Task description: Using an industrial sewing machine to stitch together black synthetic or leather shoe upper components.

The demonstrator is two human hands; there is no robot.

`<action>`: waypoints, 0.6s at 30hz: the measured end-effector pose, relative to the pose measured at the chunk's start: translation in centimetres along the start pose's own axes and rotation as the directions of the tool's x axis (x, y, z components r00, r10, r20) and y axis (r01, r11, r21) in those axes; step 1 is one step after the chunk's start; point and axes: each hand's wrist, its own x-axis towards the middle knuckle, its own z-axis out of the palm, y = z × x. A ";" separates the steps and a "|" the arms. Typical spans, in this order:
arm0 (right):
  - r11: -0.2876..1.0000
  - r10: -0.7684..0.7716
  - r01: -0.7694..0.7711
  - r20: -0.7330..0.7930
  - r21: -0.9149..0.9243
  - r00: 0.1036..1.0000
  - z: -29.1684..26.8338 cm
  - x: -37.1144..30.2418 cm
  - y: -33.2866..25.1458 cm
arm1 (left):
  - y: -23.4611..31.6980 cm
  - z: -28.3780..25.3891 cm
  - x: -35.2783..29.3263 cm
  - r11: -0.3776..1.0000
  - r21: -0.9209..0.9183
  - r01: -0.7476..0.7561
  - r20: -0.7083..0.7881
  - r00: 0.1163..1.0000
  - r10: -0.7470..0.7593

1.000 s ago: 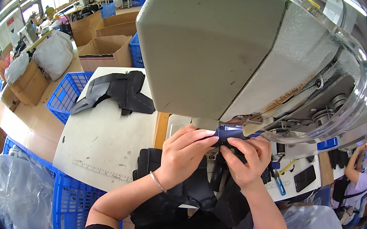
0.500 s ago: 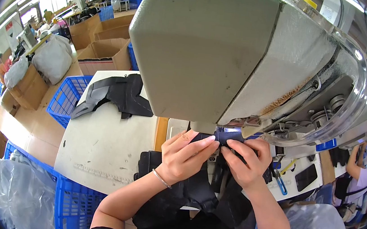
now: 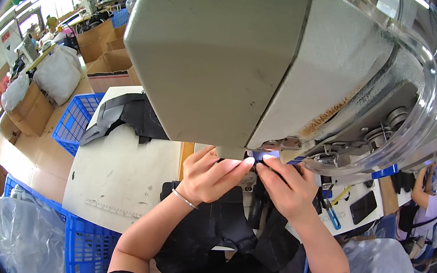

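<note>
The pale grey head of a sewing machine point(image 3: 213, 60) rises in front of me, with a light shining beneath it. Under its lower end, my left hand point(image 3: 207, 175) pinches a black strip of material point(image 3: 256, 161), thumb and fingers pressed together. From the other side my right hand point(image 3: 289, 187) also grips this strip, its fingertips close to those of the left. Most of the strip is hidden by fingers and the machine, as is the needle. Below both hands, larger black panels point(image 3: 214, 219) hang over the table edge and my lap; I cannot tell whether they join the strip.
On the white tabletop point(image 3: 111, 178) lie black cut pieces point(image 3: 134, 115) at left. A blue-handled tool point(image 3: 334, 219) and a black phone point(image 3: 364, 207) lie at right. Blue crates point(image 3: 90, 248) and clear plastic bags point(image 3: 21, 232) flank the table. Another person point(image 3: 431, 206) sits far right.
My view has shifted, so the machine head sits further left. Both hands have drawn slightly closer under the machine, and less of the black strip shows between the fingers.
</note>
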 end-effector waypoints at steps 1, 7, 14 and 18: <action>0.999 0.031 -0.031 0.013 0.008 0.999 -0.1 0.2 0.0 | -0.1 0.0 0.0 1.000 -0.006 -0.017 0.001 1.000 0.017; 0.999 0.003 -0.007 0.061 0.053 0.998 -0.2 0.2 0.7 | -0.1 -0.4 0.1 0.999 0.032 -0.043 0.041 0.998 0.042; 0.997 -0.065 0.061 0.076 0.057 0.995 -0.6 0.5 1.2 | -0.3 -0.2 0.2 0.996 0.051 -0.068 0.057 0.996 0.065; 0.995 -0.060 0.054 0.061 0.088 0.996 0.0 0.5 1.6 | -1.0 -0.2 -0.1 0.998 -0.044 -0.046 0.057 0.997 0.049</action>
